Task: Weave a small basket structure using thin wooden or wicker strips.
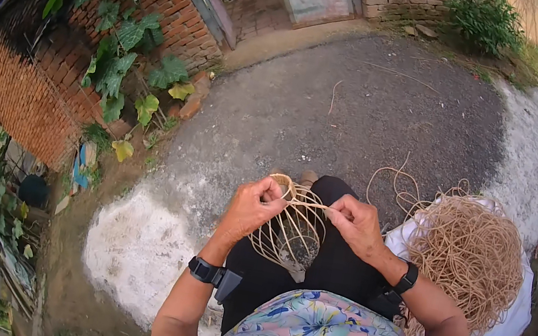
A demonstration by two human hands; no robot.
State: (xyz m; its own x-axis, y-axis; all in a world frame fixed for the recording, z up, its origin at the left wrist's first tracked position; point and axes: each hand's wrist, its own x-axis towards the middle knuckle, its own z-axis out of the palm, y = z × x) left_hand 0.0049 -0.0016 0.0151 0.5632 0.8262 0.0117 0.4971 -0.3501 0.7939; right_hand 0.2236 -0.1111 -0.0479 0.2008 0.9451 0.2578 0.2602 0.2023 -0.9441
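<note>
Two bare hands work at an open basket (277, 240) of thin tan ribs, which sits over the person's lap, between the legs of the dark trousers (341, 267). The left hand (255, 202) has its thumb and fingers pinched close at the top of the basket, beside the round ring (287, 186); whether it grips the ring, a rib or both is too small to tell. The right hand (356, 225) pinches a strand (312, 206) that runs across from the left fingers, thumb and fingertips pressed together on it. As far as shows, the ring is formed and the ribs run from it, drawing together at the narrow end toward the body. Broad gaps remain between the ribs, so the sides look largely unfilled, and the work seems to be at a fairly early stage. Plenty of material is left: a big tangled heap of cord (468, 263) lies on a white sheet (516, 320) to the right.
</note>
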